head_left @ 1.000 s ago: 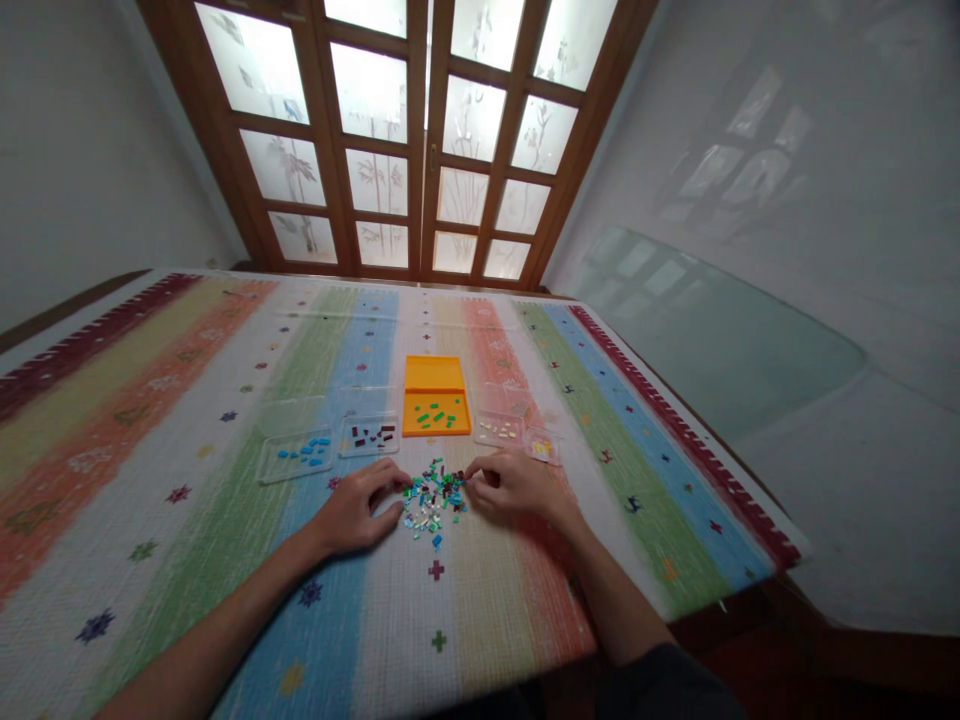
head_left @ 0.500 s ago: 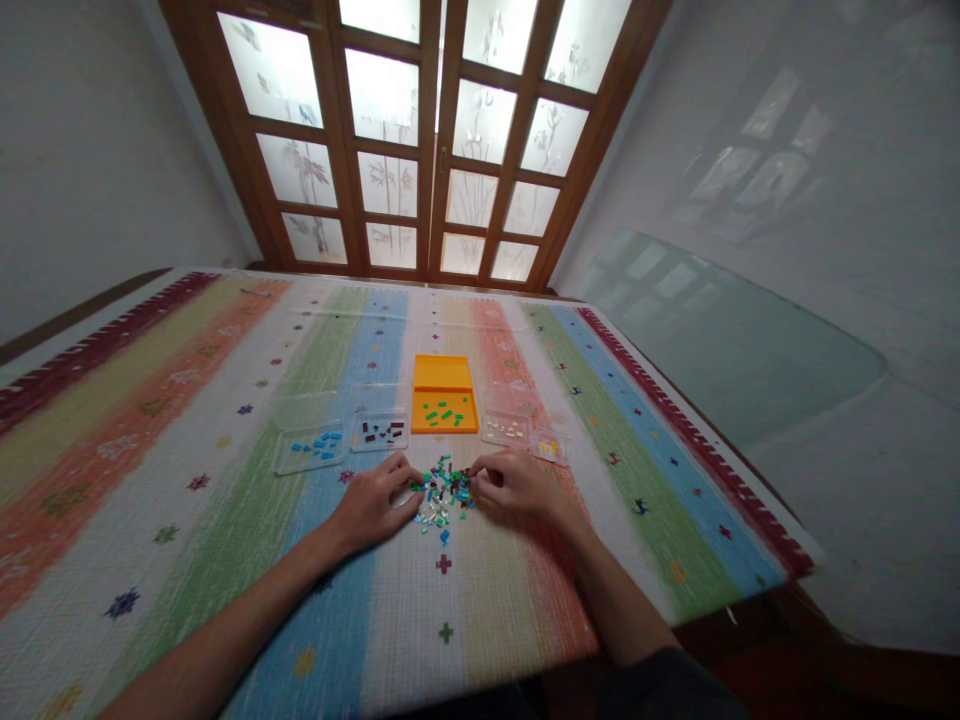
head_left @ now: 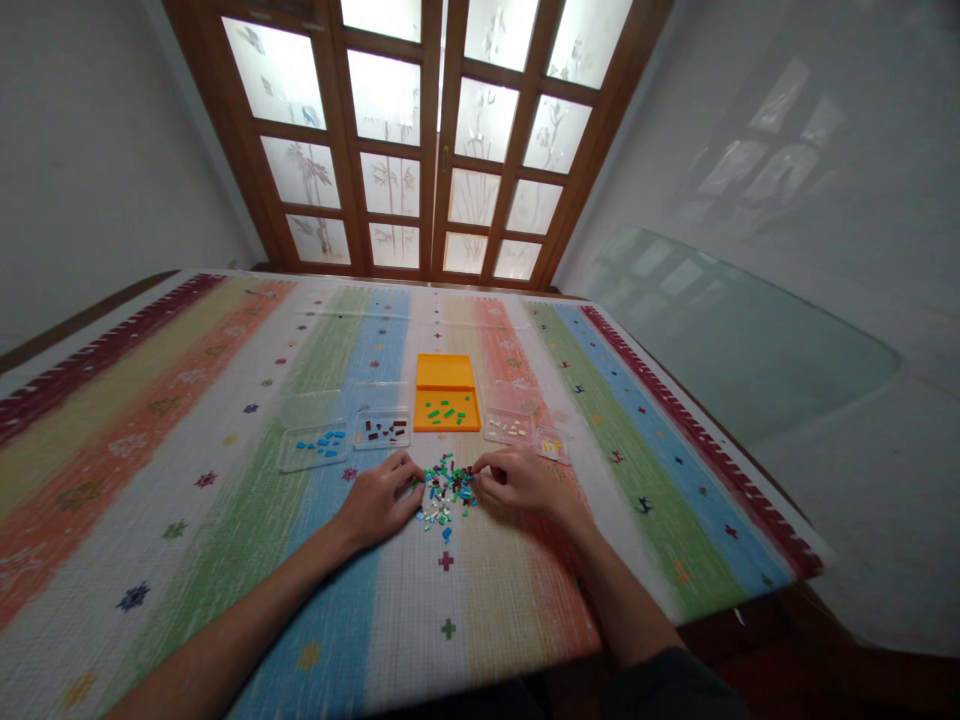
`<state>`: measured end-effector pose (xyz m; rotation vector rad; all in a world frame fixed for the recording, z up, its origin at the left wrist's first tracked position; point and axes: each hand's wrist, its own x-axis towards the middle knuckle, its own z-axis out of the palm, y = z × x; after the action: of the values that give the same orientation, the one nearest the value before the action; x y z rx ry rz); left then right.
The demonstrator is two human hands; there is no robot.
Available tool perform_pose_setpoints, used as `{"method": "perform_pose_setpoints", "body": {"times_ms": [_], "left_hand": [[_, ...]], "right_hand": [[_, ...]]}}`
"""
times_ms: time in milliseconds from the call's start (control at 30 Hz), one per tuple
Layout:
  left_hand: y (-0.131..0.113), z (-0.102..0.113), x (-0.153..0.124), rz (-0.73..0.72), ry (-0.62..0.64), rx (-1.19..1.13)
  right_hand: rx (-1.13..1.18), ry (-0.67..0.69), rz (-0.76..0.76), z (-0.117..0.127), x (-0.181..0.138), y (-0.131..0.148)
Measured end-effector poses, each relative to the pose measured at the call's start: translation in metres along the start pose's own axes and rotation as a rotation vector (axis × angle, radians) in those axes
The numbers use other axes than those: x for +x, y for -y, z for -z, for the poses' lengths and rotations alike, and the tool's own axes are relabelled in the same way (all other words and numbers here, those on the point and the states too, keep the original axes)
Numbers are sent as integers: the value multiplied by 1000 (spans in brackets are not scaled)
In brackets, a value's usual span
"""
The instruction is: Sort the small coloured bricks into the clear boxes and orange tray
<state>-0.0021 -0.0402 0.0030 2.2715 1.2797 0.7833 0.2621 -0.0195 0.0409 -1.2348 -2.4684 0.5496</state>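
A loose pile of small building bricks [head_left: 448,487] in green, blue, dark brown and pale colours lies on the cloth between my hands. My left hand [head_left: 382,500] rests at the pile's left edge, its fingers curled and the tips together near a green piece. At the right edge my right hand [head_left: 517,480] has thumb and forefinger pinched beside dark brown pieces. Whatever either set of fingertips holds is too small to make out. One blue brick [head_left: 447,536] lies at the near end of the pile.
Beyond the pile stands an open orange case [head_left: 447,429] with green bricks. To its left are clear boxes with brown bricks [head_left: 384,430] and blue bricks [head_left: 321,441]. On its right, clear boxes hold pale bricks [head_left: 510,428] and yellow bricks [head_left: 553,445]. A striped cloth [head_left: 300,580] covers the table.
The view has shifted slightly. Both hands stay at the two sides of the pile, with hardly any visible finger movement.
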Motion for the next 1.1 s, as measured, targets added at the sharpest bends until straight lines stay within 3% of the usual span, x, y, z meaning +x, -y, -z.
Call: {"method": "perform_pose_setpoints", "body": {"times_ms": [467, 867, 1100], "left_hand": [[-2, 8, 0, 54, 22, -81], [3, 1, -3, -56, -5, -134], [4, 32, 4, 4, -85, -157]], "right_hand": [[2, 22, -10, 0, 1, 2], [-24, 39, 15, -2, 2, 3], [-37, 43, 2, -2, 1, 2]]}}
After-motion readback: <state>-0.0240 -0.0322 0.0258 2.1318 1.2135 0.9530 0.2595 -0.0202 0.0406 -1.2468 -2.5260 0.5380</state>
